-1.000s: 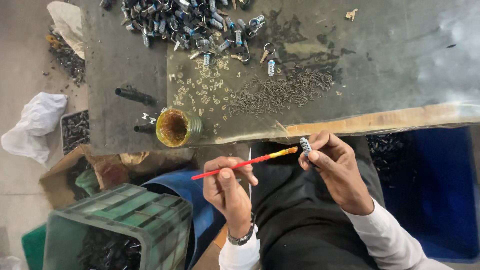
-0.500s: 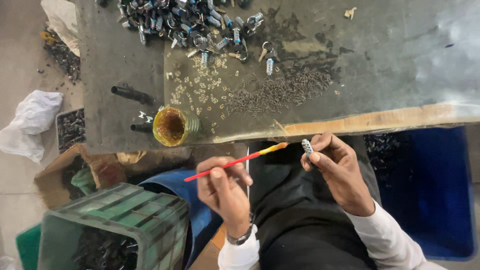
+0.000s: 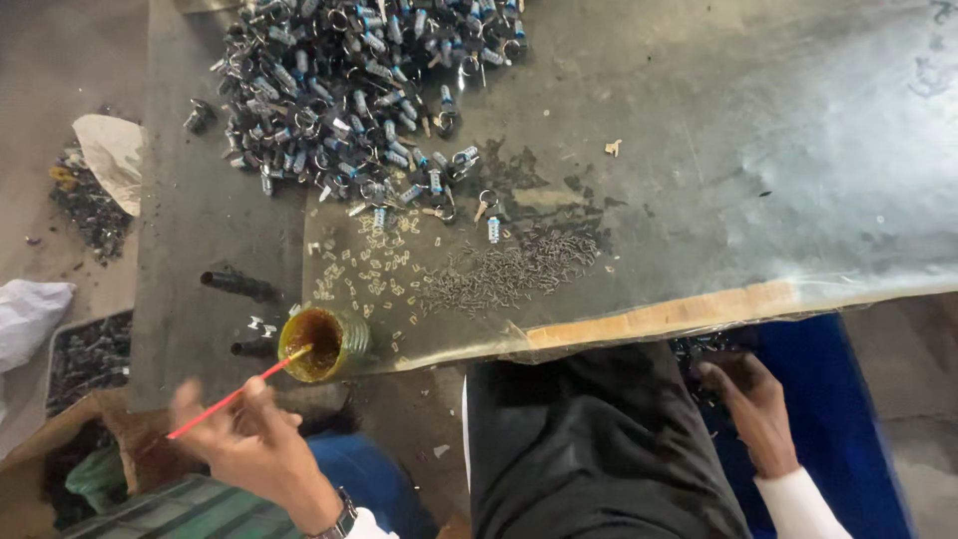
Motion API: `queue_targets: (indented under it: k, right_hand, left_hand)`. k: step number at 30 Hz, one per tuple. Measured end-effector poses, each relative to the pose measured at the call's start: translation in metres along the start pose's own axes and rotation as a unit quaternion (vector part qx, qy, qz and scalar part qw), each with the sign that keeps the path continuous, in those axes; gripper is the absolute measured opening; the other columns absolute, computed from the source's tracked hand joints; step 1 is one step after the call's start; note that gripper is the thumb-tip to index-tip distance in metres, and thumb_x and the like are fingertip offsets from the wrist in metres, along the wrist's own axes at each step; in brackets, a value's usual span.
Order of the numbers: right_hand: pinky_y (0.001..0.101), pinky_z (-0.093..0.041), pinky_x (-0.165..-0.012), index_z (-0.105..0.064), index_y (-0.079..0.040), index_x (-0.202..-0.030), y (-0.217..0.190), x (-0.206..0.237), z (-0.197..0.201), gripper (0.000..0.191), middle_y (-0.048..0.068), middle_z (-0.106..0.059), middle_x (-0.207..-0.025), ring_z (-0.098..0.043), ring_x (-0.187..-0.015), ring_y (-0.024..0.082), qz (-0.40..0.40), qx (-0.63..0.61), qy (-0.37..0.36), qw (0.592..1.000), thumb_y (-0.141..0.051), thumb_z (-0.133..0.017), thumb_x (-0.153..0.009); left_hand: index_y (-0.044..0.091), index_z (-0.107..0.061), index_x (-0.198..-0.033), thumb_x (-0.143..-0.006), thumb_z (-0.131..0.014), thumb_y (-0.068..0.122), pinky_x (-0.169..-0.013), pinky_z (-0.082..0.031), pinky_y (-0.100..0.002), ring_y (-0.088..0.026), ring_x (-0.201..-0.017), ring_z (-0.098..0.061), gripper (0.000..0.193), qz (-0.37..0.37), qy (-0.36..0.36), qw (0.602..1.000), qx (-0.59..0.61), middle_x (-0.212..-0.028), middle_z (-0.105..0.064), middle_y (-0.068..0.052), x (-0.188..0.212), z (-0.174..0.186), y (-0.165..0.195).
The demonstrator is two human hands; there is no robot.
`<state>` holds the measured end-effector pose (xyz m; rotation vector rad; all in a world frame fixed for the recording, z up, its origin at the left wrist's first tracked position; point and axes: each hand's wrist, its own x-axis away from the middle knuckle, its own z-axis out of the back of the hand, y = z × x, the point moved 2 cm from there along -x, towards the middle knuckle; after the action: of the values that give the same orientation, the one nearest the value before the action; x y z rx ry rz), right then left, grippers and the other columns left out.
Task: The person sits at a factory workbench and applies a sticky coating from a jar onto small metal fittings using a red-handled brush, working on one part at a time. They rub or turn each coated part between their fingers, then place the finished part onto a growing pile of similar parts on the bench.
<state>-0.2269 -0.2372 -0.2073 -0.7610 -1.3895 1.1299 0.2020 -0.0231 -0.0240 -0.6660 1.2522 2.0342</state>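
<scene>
My left hand (image 3: 254, 449) grips a thin red brush (image 3: 228, 398) at the lower left, and the brush tip dips into a small open jar (image 3: 324, 344) of amber-brown liquid at the table's front edge. My right hand (image 3: 753, 404) hangs low on the right, below the table edge, with its fingers over dark small parts in a blue bin (image 3: 848, 429). Blur hides whether those fingers hold anything. On the grey tabletop (image 3: 748, 150) lies a large heap of small blue-and-silver ring parts (image 3: 349, 90), far from both hands.
A patch of dark small screws (image 3: 509, 274) and scattered pale bits (image 3: 374, 265) lie behind the jar. A green crate (image 3: 180, 509) stands at the lower left and a white bag (image 3: 25, 314) on the floor. My dark-clothed lap (image 3: 589, 439) fills the bottom middle.
My left hand swung the brush down and left, putting its tip in the jar. My right hand dropped from chest height to the blue bin; the small part it held is out of sight.
</scene>
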Motion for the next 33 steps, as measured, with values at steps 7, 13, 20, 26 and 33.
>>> queue_targets:
  k: [7,13,20,26,33]
  right_hand:
    - [0.0460,-0.048,-0.097,-0.067,-0.007,-0.130,0.014,-0.014,0.007,0.051,0.020,-0.066,-0.130,-0.059,-0.116,0.042,0.223,0.342,0.093,0.908,-0.010,-0.068,-0.079]
    - [0.0375,-0.052,-0.094,-0.068,-0.008,-0.107,-0.011,0.002,0.012,0.008,0.015,-0.072,-0.127,-0.065,-0.114,0.032,0.251,0.299,0.059,0.919,-0.012,-0.064,-0.101]
    - [0.0281,-0.055,-0.075,-0.071,-0.003,-0.115,-0.060,0.054,0.022,0.022,0.008,-0.078,-0.084,-0.071,-0.081,0.016,0.071,0.113,-0.069,0.989,-0.014,-0.063,-0.097]
    - [0.0281,-0.056,-0.089,-0.064,-0.004,-0.119,-0.100,0.075,0.003,0.025,0.010,-0.070,-0.104,-0.071,-0.099,0.017,0.295,0.048,-0.047,0.953,-0.013,-0.068,-0.096]
    - [0.0285,-0.052,-0.078,-0.057,-0.001,-0.130,-0.059,0.061,-0.057,0.037,0.012,-0.061,-0.102,-0.058,-0.090,0.017,0.141,-0.114,-0.321,0.930,-0.017,-0.067,-0.098]
  left_hand:
    - [-0.002,-0.045,-0.135,-0.110,-0.060,0.012,-0.059,-0.042,-0.023,-0.013,-0.070,-0.048,0.033,0.109,0.079,0.950,0.282,-0.105,-0.055,-0.015,0.053,-0.017,0.036]
    - [0.013,-0.072,-0.108,-0.096,-0.073,0.015,-0.070,-0.057,-0.028,-0.016,-0.079,-0.072,0.012,0.003,-0.277,0.953,0.122,-0.102,-0.072,-0.002,0.045,-0.121,0.111]
    - [0.015,-0.065,-0.106,-0.084,-0.078,0.026,-0.067,-0.053,-0.040,-0.025,-0.084,-0.071,0.028,-0.128,-0.318,0.935,-0.094,-0.100,-0.072,-0.004,0.034,-0.220,0.171]
    - [0.009,-0.066,-0.105,-0.096,-0.077,0.011,-0.074,-0.055,-0.030,-0.016,-0.082,-0.069,0.014,-0.111,-0.257,0.955,0.098,-0.099,-0.069,-0.003,0.039,-0.154,0.205]
    - [0.009,-0.070,-0.111,-0.089,-0.078,0.011,-0.059,-0.054,-0.028,-0.016,-0.071,-0.068,0.023,-0.042,-0.508,0.831,0.221,-0.096,-0.071,-0.005,0.093,-0.100,0.226]
